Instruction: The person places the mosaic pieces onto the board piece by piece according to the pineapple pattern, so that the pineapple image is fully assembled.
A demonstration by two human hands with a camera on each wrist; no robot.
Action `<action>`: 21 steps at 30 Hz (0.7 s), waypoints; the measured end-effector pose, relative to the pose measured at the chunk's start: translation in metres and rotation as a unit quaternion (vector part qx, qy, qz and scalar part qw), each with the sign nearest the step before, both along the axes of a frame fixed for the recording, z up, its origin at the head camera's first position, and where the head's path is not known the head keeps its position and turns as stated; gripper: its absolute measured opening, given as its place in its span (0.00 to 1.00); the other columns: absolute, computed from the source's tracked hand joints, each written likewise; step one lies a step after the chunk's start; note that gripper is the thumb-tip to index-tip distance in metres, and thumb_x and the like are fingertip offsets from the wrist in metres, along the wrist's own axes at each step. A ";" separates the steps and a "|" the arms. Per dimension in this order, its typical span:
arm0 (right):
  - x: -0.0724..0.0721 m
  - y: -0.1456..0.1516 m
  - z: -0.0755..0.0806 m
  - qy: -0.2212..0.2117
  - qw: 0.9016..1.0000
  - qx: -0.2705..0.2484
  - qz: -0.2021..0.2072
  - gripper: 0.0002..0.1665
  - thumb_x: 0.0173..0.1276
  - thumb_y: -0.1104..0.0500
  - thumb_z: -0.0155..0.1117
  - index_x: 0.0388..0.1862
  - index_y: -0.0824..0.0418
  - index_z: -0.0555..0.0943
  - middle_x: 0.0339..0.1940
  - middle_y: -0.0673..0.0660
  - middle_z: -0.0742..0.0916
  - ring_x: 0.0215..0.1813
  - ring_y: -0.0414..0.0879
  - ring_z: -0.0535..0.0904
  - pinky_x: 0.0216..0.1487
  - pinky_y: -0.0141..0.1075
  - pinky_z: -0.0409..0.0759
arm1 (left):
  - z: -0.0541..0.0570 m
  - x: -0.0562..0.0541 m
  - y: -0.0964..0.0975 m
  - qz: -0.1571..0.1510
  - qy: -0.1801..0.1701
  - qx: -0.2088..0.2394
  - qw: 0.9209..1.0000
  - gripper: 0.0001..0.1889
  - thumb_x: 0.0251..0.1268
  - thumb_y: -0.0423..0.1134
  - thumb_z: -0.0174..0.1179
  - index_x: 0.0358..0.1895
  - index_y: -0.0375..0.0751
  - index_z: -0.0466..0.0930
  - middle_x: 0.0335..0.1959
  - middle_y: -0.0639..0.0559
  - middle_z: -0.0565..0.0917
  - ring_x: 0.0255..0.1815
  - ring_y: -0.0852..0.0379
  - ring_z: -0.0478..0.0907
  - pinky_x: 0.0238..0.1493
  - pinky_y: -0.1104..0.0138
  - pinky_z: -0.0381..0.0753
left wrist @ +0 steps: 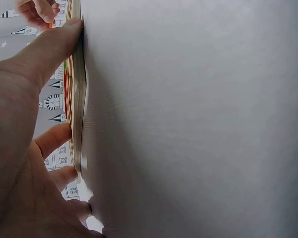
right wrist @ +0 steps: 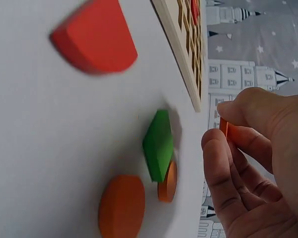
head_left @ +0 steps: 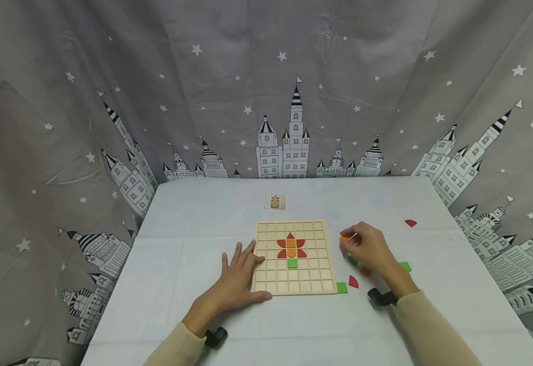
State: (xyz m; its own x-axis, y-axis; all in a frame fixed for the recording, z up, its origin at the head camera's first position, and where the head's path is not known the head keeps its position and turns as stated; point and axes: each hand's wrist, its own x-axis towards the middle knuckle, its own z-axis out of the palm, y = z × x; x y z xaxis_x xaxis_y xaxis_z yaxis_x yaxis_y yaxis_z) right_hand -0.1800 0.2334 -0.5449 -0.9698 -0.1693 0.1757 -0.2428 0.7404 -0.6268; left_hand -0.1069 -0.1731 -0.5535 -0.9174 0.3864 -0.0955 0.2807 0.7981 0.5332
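In the head view my left hand lies at the left side of a pale wooden grid board, its fingers spread and touching the edge. The thumb rests on the board's front edge. Off the right side of the board, my right hand pinches a small orange piece between thumb and fingers, raised above the table in the right wrist view. Set in the grid are a red triangle, an orange square, an orange disc, several red quarter-round pieces and a green square.
Loose pieces lie right of the board: a green piece, an orange round piece, red quarter-rounds and green squares. Behind the board is a small pattern card. A grey castle-print curtain hangs behind the white-covered table.
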 end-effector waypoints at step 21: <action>0.019 -0.028 -0.003 0.005 0.997 -0.008 0.071 0.13 0.70 0.67 0.85 0.53 0.62 0.96 0.44 0.54 0.90 0.41 0.39 0.84 0.44 0.30 0.87 | -0.001 0.000 0.001 0.002 -0.001 -0.002 1.000 0.53 0.62 0.67 0.85 0.82 0.41 0.74 1.00 0.36 0.50 1.00 0.21 0.39 0.88 0.12 0.35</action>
State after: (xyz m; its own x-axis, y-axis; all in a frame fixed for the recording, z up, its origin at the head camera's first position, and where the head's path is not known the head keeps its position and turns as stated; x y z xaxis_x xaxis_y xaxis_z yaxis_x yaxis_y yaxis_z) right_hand -0.1605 0.2057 -0.5483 -0.9347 -0.3015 0.1884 -0.3500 0.6880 -0.6357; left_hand -0.1068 -0.1725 -0.5543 -0.9189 0.3818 -0.0993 0.2758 0.8017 0.5302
